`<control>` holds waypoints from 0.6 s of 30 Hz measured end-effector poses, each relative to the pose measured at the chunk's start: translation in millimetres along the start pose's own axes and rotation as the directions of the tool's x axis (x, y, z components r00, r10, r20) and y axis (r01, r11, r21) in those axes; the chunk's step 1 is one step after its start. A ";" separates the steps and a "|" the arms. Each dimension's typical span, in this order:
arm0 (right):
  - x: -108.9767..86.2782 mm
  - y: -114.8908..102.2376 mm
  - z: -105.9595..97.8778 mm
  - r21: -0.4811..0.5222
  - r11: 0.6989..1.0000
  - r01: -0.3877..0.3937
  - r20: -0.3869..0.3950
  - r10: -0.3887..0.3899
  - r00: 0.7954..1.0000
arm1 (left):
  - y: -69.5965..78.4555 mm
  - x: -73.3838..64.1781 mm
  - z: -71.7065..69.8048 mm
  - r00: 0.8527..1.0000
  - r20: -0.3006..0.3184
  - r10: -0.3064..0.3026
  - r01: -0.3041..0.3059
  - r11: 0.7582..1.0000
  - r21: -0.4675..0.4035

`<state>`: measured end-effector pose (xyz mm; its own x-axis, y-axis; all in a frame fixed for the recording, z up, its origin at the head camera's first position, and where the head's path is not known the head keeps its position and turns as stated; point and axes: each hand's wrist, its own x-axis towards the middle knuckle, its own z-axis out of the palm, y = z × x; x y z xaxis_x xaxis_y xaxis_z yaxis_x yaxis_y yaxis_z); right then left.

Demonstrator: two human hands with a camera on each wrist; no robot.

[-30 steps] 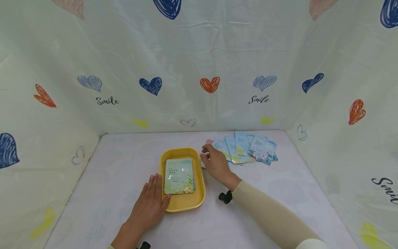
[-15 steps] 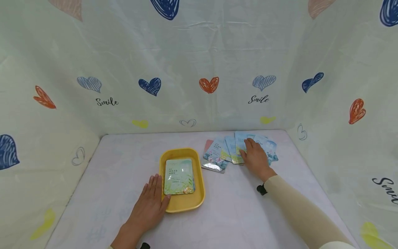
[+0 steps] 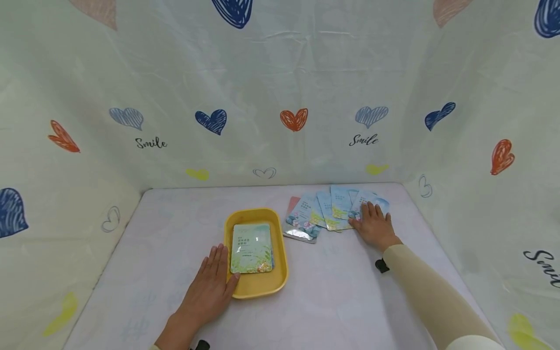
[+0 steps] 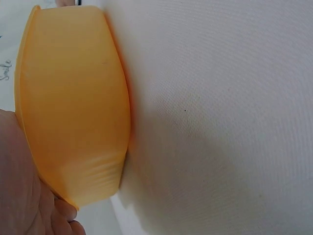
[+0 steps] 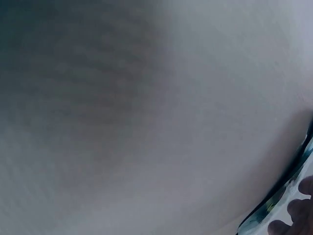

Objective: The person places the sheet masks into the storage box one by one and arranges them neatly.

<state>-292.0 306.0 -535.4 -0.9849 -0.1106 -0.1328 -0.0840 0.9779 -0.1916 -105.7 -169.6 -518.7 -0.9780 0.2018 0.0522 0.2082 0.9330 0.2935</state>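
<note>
My left hand lies with straight fingers along the left side of a yellow tray, its thumb over the near-left rim. In the left wrist view its fingers curve against the tray's outer wall. A green floral face mask packet lies face up in the tray, with a bluish edge showing under it. Further right, my right hand rests its spread fingers on a light-blue face mask packet, partly hiding it. The right wrist view shows its fingertips at a packet's edge.
Several blue face mask packets lie overlapped in a fan at the back right. At their left end are a floral packet, a silver foil edge and a pink corner. Heart-printed cloth walls the white table's back and sides.
My right hand has moved from beside the tray, across the fan of packets, to its right end. My left hand and the tray have stayed put.
</note>
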 end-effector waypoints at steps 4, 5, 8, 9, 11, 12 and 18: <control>-2.6 -0.3 2.2 0.000 1.000 0.016 0.032 -0.016 0.999 | 0.1 -0.5 -0.4 1.000 -0.002 0.003 -0.003 1.000 -0.001; -3.3 -0.7 2.7 -0.001 1.000 0.018 0.037 -0.018 0.999 | 0.1 -0.7 -0.4 1.000 -0.005 0.005 -0.005 1.000 -0.004; -5.7 -1.9 4.2 -0.005 1.000 0.027 0.042 -0.027 0.999 | 0.6 -1.1 -1.0 1.000 -0.009 0.008 -0.008 1.000 -0.008; -6.7 -2.7 4.6 -0.003 0.999 0.032 0.042 -0.032 0.999 | 0.5 -1.0 -1.0 1.000 -0.009 0.008 -0.008 1.000 -0.007; -8.9 -4.5 5.6 -0.004 0.999 0.040 0.045 -0.040 0.998 | 0.7 -1.0 -1.3 1.000 -0.006 0.007 -0.007 1.000 -0.006; -10.3 -5.4 6.1 -0.006 0.999 0.044 0.047 -0.043 0.998 | 0.9 -1.0 -1.8 1.000 -0.006 0.006 -0.006 1.000 -0.005; -20.8 -14.4 9.2 -0.002 0.997 0.082 0.038 -0.082 0.996 | 0.8 -1.5 -3.1 1.000 -0.002 0.010 -0.010 1.000 -0.008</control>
<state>-268.9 292.5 -538.8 -0.9682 -0.1970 -0.1539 -0.1647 0.9658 -0.2004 -104.1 -170.0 -515.6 -0.9760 0.2103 0.0574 0.2178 0.9286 0.3005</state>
